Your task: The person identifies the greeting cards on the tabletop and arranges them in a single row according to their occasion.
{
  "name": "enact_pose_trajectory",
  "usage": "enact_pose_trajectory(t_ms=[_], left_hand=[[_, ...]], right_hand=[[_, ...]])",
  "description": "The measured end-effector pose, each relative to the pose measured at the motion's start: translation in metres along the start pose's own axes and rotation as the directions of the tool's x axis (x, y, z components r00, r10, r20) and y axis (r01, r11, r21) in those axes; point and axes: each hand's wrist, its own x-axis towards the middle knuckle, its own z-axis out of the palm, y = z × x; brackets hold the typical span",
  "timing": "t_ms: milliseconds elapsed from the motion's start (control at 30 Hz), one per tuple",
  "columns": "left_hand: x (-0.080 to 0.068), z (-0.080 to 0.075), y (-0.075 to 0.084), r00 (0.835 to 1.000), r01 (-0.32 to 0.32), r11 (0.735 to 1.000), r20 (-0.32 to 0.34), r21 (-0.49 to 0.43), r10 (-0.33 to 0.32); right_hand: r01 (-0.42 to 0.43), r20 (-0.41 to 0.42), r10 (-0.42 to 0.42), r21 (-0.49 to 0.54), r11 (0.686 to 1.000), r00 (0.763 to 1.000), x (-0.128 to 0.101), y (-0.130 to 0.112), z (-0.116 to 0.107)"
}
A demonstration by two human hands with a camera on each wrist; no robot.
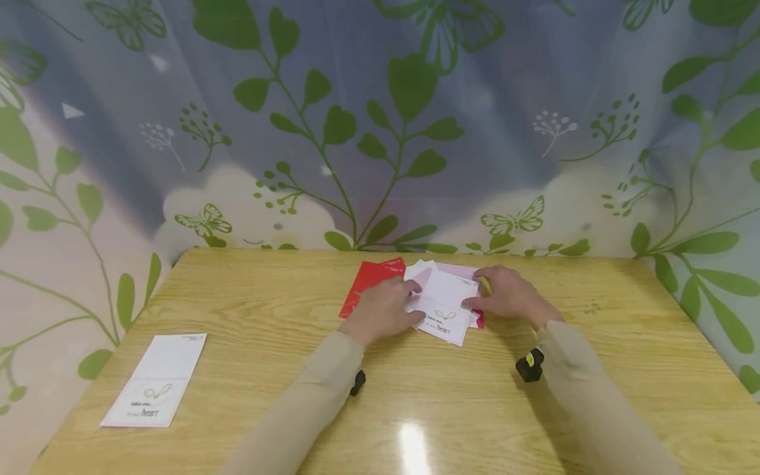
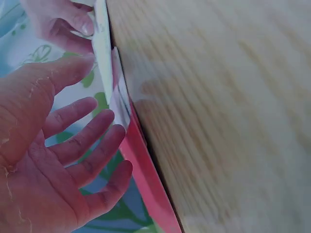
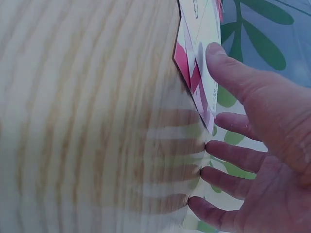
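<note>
At frame centre, both flat, uncurled hands, left hand point(image 1: 384, 309) and right hand point(image 1: 509, 295), press the white card point(image 1: 446, 303) (light, bendable, probably slippery); its edges look the best hold.

White printed card point(image 1: 444, 305) lies flat — atop red card point(image 1: 368, 282).

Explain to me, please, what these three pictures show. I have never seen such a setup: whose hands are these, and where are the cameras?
There is no machine here: a person works with two bare hands. The wide picture comes from a camera on the head, looking down at a wooden table. The other two come from small cameras on each wrist, so they look tilted and very close.

In the middle lies a loose pile of cards: a white card with a small heart drawing on top, a red card underneath. The left hand rests on the pile's left side; the right hand touches its right edge with straight fingers. Neither lifts anything. Another white card lies alone at the left.
</note>
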Motion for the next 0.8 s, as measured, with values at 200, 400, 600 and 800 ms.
enact_pose_trajectory(t_ms=[200,400,600,800], left_hand=[[0.011,0.001,-0.001,0.999,0.012,0.999,0.037,0.047,-0.014],[0.013,0.004,0.0,0.997,0.034,0.996,0.072,0.087,-0.041],[0.012,0.007,0.002,0.995,0.058,0.995,0.074,0.082,-0.065],[0.01,0.007,0.002,0.995,0.075,0.996,0.068,0.046,-0.078]], right_hand=[[-0.01,0.02,0.01,0.015,1.0,1.0,0.004,-0.002,-0.001],[-0.061,0.042,0.06,0.021,0.998,0.997,0.006,-0.003,0.001],[-0.097,0.011,0.096,0.039,0.995,0.995,0.005,-0.006,0.001],[-0.06,-0.094,0.08,0.197,0.979,0.992,0.0,-0.015,-0.001]])
